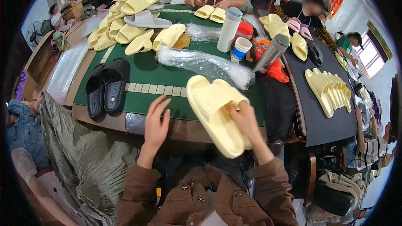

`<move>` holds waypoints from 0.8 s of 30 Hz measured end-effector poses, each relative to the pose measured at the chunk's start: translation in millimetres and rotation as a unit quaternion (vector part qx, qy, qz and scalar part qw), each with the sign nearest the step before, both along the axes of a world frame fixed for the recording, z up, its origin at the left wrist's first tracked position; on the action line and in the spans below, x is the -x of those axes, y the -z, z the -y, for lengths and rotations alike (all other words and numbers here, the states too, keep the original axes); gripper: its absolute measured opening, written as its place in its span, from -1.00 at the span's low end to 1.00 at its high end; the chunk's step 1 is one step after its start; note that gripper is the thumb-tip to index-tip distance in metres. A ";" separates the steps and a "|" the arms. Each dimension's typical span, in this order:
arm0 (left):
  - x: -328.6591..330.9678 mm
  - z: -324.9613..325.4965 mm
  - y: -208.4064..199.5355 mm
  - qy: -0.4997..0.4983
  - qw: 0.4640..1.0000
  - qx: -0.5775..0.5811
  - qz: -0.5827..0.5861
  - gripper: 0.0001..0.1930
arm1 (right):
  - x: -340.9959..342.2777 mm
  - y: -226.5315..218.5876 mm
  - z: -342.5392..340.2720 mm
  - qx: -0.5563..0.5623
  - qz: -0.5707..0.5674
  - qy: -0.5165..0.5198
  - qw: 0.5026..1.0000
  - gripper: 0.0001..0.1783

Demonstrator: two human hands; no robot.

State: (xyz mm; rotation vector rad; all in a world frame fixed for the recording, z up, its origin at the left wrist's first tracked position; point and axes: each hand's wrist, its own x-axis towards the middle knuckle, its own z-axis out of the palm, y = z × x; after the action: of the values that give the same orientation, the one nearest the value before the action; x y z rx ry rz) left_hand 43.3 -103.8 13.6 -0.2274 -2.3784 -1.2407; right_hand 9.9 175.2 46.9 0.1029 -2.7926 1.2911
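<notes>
My right hand (246, 122) grips a pair of pale yellow slide sandals (205, 100), held tilted above the table's near edge. Its fingers reach into the foot opening, so the fingertips are hidden. To the left of the sandals, my left hand (156, 123) is raised with its fingers apart and nothing in it. A pair of black slide sandals (115, 86) lies on the green mat (167, 104) farther left. Beyond my hands, a bundle of clear plastic bags (205, 62) stretches across the mat.
A heap of yellow slides (134, 21) with some grey ones fills the far left. Two tumblers (229, 29), a paper cup (241, 48) and a red-lidded jar (244, 30) stand right of centre. More yellow slides (326, 90) line the dark table at right. People sit around.
</notes>
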 end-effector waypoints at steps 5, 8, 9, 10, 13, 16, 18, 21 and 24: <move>-7.8 -27.0 -2.8 0.050 0.999 -0.004 0.006 -0.58 | 4.6 57.9 19.4 0.101 0.067 -0.098 0.988 -0.69; -1.5 -38.0 12.3 0.054 0.997 0.050 0.008 -0.52 | -7.6 53.3 9.7 0.169 -0.039 -0.131 0.976 -0.65; 0.6 -42.4 15.7 0.049 0.996 0.079 -0.005 -0.51 | -11.2 48.9 3.5 0.188 -0.013 -0.129 0.974 -0.65; 3.1 -48.3 17.5 0.044 0.993 0.108 -0.016 -0.49 | -14.1 45.3 -4.3 0.206 0.015 -0.127 0.970 -0.64; 12.5 -66.5 18.3 0.039 0.981 0.187 -0.036 -0.45 | -22.1 27.6 -25.7 0.237 0.038 -0.121 0.963 -0.58; 23.8 -81.0 12.5 0.057 0.974 0.213 -0.044 -0.42 | -27.3 6.9 -39.7 0.279 0.034 -0.101 0.954 -0.47; 29.6 -91.0 11.3 0.022 0.963 0.262 -0.051 -0.38 | -28.3 -6.1 -43.4 0.276 0.042 -0.097 0.955 -0.50; 52.4 -108.2 8.3 0.033 0.955 0.282 -0.088 -0.35 | -26.2 -14.9 -49.5 0.264 0.062 -0.128 0.954 -0.53; 66.8 -124.4 8.6 0.103 0.956 0.260 -0.091 -0.40 | -24.3 -27.5 -41.5 0.246 0.078 -0.148 0.955 -0.58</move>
State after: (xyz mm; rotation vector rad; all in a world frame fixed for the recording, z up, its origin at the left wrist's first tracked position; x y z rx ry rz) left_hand -23.5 20.5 5.0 -0.7352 -2.5154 -0.6110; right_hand 34.2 216.7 74.4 0.4218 -2.5433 2.1078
